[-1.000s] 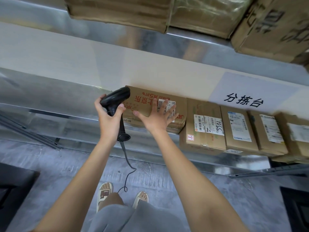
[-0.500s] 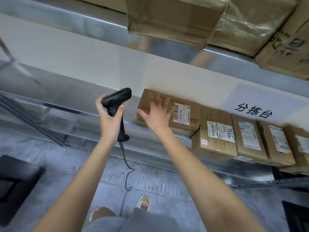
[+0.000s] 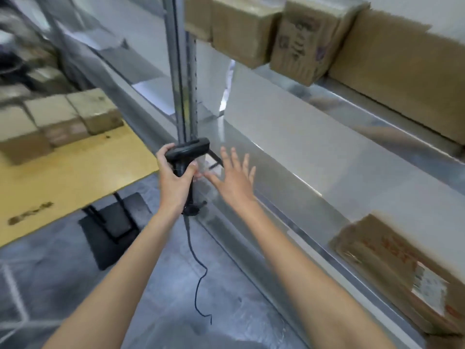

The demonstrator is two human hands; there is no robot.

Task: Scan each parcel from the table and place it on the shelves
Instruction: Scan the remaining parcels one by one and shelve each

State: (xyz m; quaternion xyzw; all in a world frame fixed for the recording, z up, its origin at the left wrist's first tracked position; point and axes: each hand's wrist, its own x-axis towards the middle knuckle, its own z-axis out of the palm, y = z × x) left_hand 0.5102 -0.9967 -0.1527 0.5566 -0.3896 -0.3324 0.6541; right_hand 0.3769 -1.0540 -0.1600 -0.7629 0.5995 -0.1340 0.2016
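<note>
Shelving [image 3: 289, 157] holds a parcel [image 3: 402, 270] right of both hands: left hand [image 3: 173, 180] grips the scanner [image 3: 187, 153], right hand [image 3: 232, 180] splayed empty.

A black scanner [image 3: 187, 152] with a black cable [image 3: 198, 280] is seen against silver shelves [image 3: 289, 172]. The parcels [image 3: 397, 270] are brown, one marked with red print and a white label. The tabletop [image 3: 70, 177] is yellow, the floor [image 3: 63, 278] grey.

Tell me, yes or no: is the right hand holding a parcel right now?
No. The right hand is spread open and empty in front of the metal shelf, while the left hand grips the barcode scanner.
</note>
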